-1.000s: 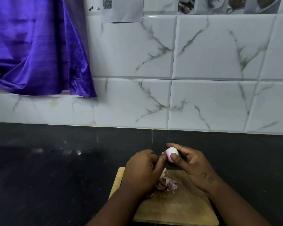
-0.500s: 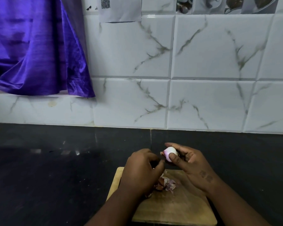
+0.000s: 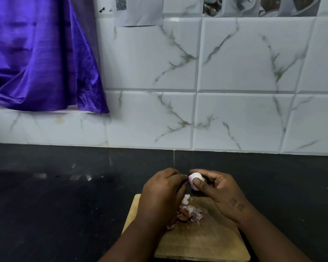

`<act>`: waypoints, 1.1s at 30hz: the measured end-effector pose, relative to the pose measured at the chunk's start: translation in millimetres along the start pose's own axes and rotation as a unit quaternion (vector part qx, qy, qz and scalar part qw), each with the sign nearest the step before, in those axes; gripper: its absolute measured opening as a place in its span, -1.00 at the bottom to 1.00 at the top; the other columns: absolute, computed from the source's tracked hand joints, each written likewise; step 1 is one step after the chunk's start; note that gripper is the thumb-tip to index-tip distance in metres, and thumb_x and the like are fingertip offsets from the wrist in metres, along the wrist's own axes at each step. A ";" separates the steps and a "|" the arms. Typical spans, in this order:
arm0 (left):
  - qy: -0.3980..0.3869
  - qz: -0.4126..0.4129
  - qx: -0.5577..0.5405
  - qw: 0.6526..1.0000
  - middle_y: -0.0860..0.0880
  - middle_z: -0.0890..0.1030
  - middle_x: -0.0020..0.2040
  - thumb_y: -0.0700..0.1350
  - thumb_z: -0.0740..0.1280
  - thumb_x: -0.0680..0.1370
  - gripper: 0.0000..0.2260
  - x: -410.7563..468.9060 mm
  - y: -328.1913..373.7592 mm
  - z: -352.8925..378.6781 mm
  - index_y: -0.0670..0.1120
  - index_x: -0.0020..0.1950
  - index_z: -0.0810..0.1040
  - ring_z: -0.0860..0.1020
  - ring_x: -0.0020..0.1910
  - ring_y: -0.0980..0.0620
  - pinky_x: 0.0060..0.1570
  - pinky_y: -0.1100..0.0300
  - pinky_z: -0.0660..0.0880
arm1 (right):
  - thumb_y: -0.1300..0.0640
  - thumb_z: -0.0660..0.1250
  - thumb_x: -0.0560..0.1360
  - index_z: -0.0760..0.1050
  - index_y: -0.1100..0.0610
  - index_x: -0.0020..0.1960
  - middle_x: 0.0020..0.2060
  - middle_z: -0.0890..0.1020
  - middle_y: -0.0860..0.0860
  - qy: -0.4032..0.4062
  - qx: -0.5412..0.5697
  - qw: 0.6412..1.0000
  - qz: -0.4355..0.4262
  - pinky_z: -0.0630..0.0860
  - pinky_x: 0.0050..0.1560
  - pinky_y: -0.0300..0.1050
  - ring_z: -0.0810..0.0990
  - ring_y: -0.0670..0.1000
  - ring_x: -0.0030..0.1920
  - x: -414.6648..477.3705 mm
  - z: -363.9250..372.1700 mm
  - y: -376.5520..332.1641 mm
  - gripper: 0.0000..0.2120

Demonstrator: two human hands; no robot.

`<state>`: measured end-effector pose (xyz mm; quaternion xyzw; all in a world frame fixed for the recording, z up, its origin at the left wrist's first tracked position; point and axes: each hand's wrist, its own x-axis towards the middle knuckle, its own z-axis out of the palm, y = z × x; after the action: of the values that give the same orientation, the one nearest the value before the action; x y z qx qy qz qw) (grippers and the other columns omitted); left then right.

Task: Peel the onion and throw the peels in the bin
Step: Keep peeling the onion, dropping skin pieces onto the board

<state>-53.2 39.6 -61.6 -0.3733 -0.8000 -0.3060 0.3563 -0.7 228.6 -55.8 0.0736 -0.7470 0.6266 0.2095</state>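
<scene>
Tiled wall (image 3: 235,63): white marble-veined tiles that fill the upper half of the view behind the desk.
Desk (image 3: 55,205): a dark, glossy black surface running across the lower half, meeting the wall along its far edge.
Purple cloth (image 3: 36,53): shiny fabric hanging in folds at the upper left, its hem above the lowest row of tiles.
Chopping board (image 3: 206,241): pale wood, flat on the desk at the near edge, partly covered by both forearms.
Paper sheet (image 3: 140,14): stuck to the wall at the top, with a square printed code in its corner.
Left hand (image 3: 161,197): back towards the camera, fingers curled, their tips brought together and pinching at the onion's left end.
Right hand (image 3: 220,190): palm turned partly up, thumb across the front of the onion and fingers curled behind it, gripping it.
Peels (image 3: 189,212): a loose heap of pinkish-brown skins on the board, just beside and partly under the left hand.
Onion (image 3: 195,176): small, white with a pink tint, held between both hands in the air above the board's far edge.
</scene>
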 end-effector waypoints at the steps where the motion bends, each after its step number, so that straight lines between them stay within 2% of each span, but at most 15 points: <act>1: 0.003 0.013 0.016 1.000 0.09 0.70 -0.10 -0.10 0.54 0.50 -0.87 -0.3 0.2 0.8 0.02 0.04 0.76 0.64 -0.18 0.12 -0.23 0.31 0.48 | 0.07 0.51 0.43 0.71 0.05 0.14 0.03 0.77 -0.03 0.001 -0.001 1.000 0.001 0.67 -0.08 -0.21 0.75 -0.06 0.03 0.1 0.4 0.4 -0.71; 5: -0.009 0.043 0.079 0.996 0.09 0.67 -0.20 -0.10 0.59 0.43 -0.89 0.4 6.2 3.4 0.02 -0.09 0.73 0.61 -0.28 0.10 -0.35 0.29 0.43 | 0.09 0.54 0.39 0.73 0.06 0.07 -0.04 0.78 -0.03 0.011 -0.021 1.000 -0.009 0.68 -0.13 -0.18 0.76 0.00 -0.02 -0.5 1.4 -1.0 -0.74; 8: 0.000 0.032 0.073 0.997 0.10 0.64 -0.25 -0.09 0.55 0.46 -0.94 1.0 7.3 6.6 0.03 -0.16 0.70 0.57 -0.32 0.12 -0.34 0.32 0.35 | 0.17 0.55 0.41 0.72 0.04 0.05 -0.07 0.78 -0.07 0.015 -0.025 0.999 -0.016 0.66 -0.14 -0.22 0.75 -0.03 -0.03 -0.7 1.3 -1.6 -0.78; 11: 0.020 -0.059 -0.015 0.998 0.14 0.66 -0.21 -0.01 0.44 0.53 -0.91 2.4 11.0 4.1 0.05 -0.10 0.74 0.54 -0.28 0.21 -0.28 0.47 0.34 | 0.12 0.56 0.40 0.72 0.04 0.11 0.00 0.78 -0.05 0.007 -0.016 1.000 -0.020 0.68 -0.04 -0.14 0.75 -0.01 0.05 -0.6 2.1 -1.1 -0.72; 14: 0.015 -0.192 -0.145 0.970 0.16 0.68 -0.24 -0.10 0.48 0.52 -0.91 5.4 16.1 -0.2 0.08 -0.14 0.75 0.62 -0.24 0.21 -0.29 0.38 0.50 | 0.14 0.56 0.41 0.70 0.05 0.18 0.09 0.76 -0.02 -0.007 -0.006 1.000 -0.028 0.68 0.06 -0.08 0.73 0.00 0.13 0.2 0.4 0.4 -0.66; 17: 0.000 -0.292 -0.340 0.894 0.06 0.69 -0.33 -0.27 0.48 0.54 -0.78 8.5 13.8 -4.3 -0.01 -0.25 0.73 0.61 -0.33 0.21 -0.29 0.33 0.52 | 0.21 0.52 0.43 0.67 0.11 0.23 0.13 0.75 0.06 -0.028 0.047 0.998 -0.019 0.67 0.10 -0.08 0.73 0.06 0.16 1.1 -0.3 1.5 -0.63; 21: -0.013 -0.393 -0.563 0.727 -0.09 0.68 -0.35 -0.34 0.40 0.58 -0.73 11.8 24.0 -9.0 -0.13 -0.28 0.73 0.62 -0.39 0.10 -0.35 0.24 0.57 | 0.24 0.44 0.46 0.62 0.20 0.28 0.15 0.73 0.17 -0.042 0.142 0.989 0.007 0.65 0.15 -0.03 0.71 0.15 0.18 1.0 1.9 2.5 -0.61; 22: -0.011 -0.400 -0.587 0.704 -0.09 0.67 -0.35 -0.34 0.40 0.59 -0.73 12.4 25.7 -10.1 -0.14 -0.28 0.72 0.62 -0.40 0.10 -0.37 0.25 0.57 | 0.24 0.43 0.46 0.61 0.20 0.29 0.16 0.73 0.17 -0.042 0.147 0.988 0.009 0.65 0.16 -0.02 0.71 0.16 0.19 1.3 1.8 2.6 -0.61; 23: -0.011 -0.394 -0.581 0.712 -0.09 0.68 -0.35 -0.33 0.40 0.59 -0.75 11.8 25.5 -10.5 -0.15 -0.25 0.73 0.62 -0.40 0.11 -0.36 0.26 0.57 | 0.23 0.43 0.46 0.61 0.19 0.30 0.16 0.73 0.16 -0.041 0.143 0.989 0.009 0.65 0.18 -0.01 0.71 0.16 0.20 1.5 1.6 2.8 -0.61; 24: -0.011 -0.374 -0.538 0.755 -0.06 0.70 -0.32 -0.32 0.41 0.60 -0.78 10.5 23.2 -9.9 -0.15 -0.21 0.73 0.64 -0.37 0.12 -0.33 0.27 0.58 | 0.23 0.43 0.47 0.61 0.18 0.30 0.17 0.73 0.15 -0.040 0.130 0.991 0.009 0.64 0.19 0.00 0.71 0.15 0.20 1.8 1.0 2.9 -0.61; 26: -0.005 -0.294 -0.373 0.880 0.02 0.73 -0.21 -0.24 0.41 0.62 -0.85 5.6 15.0 -5.5 -0.07 -0.07 0.74 0.68 -0.23 0.16 -0.23 0.27 0.61 | 0.22 0.44 0.49 0.62 0.14 0.31 0.17 0.74 0.09 -0.033 0.098 0.995 0.008 0.64 0.21 -0.03 0.70 0.10 0.21 2.7 -1.2 3.6 -0.62; 27: -0.007 -0.240 -0.293 0.925 0.08 0.73 -0.13 -0.19 0.40 0.63 -0.87 3.1 12.3 -4.2 0.00 0.03 0.74 0.69 -0.13 0.16 -0.15 0.27 0.62 | 0.21 0.44 0.49 0.62 0.13 0.30 0.16 0.74 0.06 -0.027 0.085 0.996 0.005 0.63 0.21 -0.08 0.70 0.06 0.21 3.1 -2.2 3.8 -0.62; 28: -0.021 -0.192 -0.229 0.954 0.13 0.71 -0.04 -0.14 0.37 0.65 -0.85 1.4 11.6 -3.1 0.05 0.13 0.71 0.67 -0.03 0.18 -0.07 0.28 0.61 | 0.19 0.45 0.48 0.63 0.12 0.29 0.16 0.74 0.03 -0.020 0.071 0.997 -0.001 0.63 0.19 -0.14 0.70 0.02 0.21 3.6 -3.2 4.0 -0.62; 31: -0.076 -0.119 -0.101 0.985 0.20 0.63 0.13 -0.05 0.27 0.70 -0.75 0.1 13.6 -1.6 0.13 0.36 0.58 0.57 0.08 0.23 0.05 0.32 0.52 | 0.14 0.49 0.44 0.64 0.06 0.27 0.16 0.74 -0.05 -0.013 0.035 0.999 -0.017 0.62 0.17 -0.19 0.70 -0.05 0.21 4.8 -4.6 4.7 -0.61; 33: -0.095 -0.103 -0.065 0.988 0.17 0.61 0.14 -0.03 0.22 0.72 -0.75 0.7 13.6 -2.4 0.12 0.37 0.55 0.55 0.07 0.19 0.05 0.26 0.51 | 0.12 0.51 0.45 0.65 0.03 0.28 0.17 0.74 -0.06 -0.025 0.014 0.999 -0.016 0.62 0.22 -0.12 0.69 -0.04 0.22 4.6 -4.2 6.8 -0.61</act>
<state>-41.6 45.3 -56.6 -0.3383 -0.8428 -0.3558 0.2205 -6.4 234.7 -59.6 0.1037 -0.7417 0.6318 0.1997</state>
